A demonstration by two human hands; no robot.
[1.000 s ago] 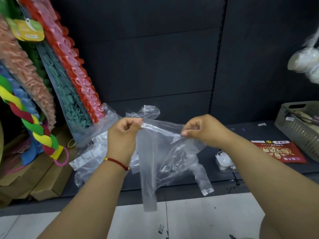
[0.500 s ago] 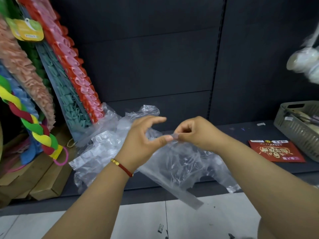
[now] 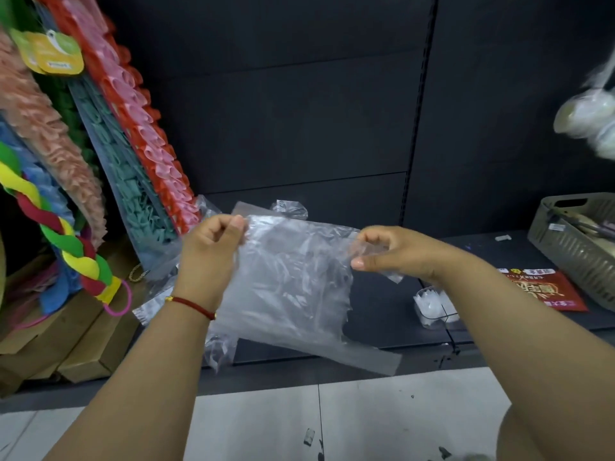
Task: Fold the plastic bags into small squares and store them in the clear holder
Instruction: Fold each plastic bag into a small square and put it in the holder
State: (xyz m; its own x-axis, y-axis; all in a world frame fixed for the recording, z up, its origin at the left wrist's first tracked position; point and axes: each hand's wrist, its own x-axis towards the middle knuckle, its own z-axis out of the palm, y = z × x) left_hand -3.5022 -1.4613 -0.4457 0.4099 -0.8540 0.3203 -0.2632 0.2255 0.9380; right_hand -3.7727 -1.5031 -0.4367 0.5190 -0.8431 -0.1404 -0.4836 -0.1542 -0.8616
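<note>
A clear plastic bag (image 3: 289, 287) hangs spread out in the air in front of me, above the dark shelf. My left hand (image 3: 209, 251) pinches its upper left corner. My right hand (image 3: 396, 251) pinches its upper right corner, with a bit of film bunched under the fingers. The bag's lower edge and handle strips dangle down toward the shelf front. More crumpled clear bags (image 3: 159, 294) lie on the shelf behind my left arm. A small clear holder (image 3: 432, 306) with white folded pieces inside stands on the shelf under my right forearm.
Colourful ruffled and braided goods (image 3: 83, 181) hang at the left above cardboard boxes (image 3: 83, 347). A red packet (image 3: 542, 289) and a grey slotted basket (image 3: 579, 251) sit on the shelf at the right. Pale wrapped items (image 3: 589, 118) hang top right. White floor tiles lie below.
My hands were close together half a second ago. They have moved apart, and the bag is now stretched flat between them instead of hanging bunched.
</note>
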